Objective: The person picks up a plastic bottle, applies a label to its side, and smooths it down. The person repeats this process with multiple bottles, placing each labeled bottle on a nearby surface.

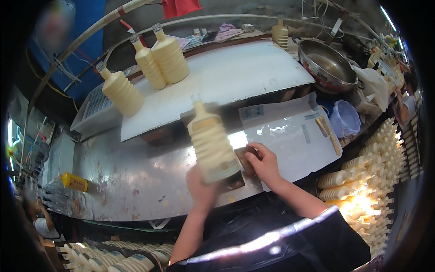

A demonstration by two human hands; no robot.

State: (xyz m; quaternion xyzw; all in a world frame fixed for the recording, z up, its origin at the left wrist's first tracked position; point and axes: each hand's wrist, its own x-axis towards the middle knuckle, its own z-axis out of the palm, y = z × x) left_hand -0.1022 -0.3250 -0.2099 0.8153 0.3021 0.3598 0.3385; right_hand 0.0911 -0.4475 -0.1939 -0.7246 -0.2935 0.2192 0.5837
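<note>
A cream-coloured bottle (210,143) with a ribbed body and narrow neck leans slightly over the metal worktop, blurred by motion. My left hand (200,188), also blurred, closes around its lower left side. A label-like patch shows near the bottle's base. Just right of the bottle, my right hand (263,164) grips a small dark brown block (247,158) between thumb and fingers. Whether the block touches the bottle I cannot tell. Behind the bottle's neck is a dark shape that I cannot make out.
Similar bottles (170,59) stand on the raised white board (244,68). A yellow container (74,182) lies on the left. To the right are a sheet with tan strips (330,131), a purple-white basket (345,119) and a large metal pan (328,63). Many bottles (358,181) crowd the lower right.
</note>
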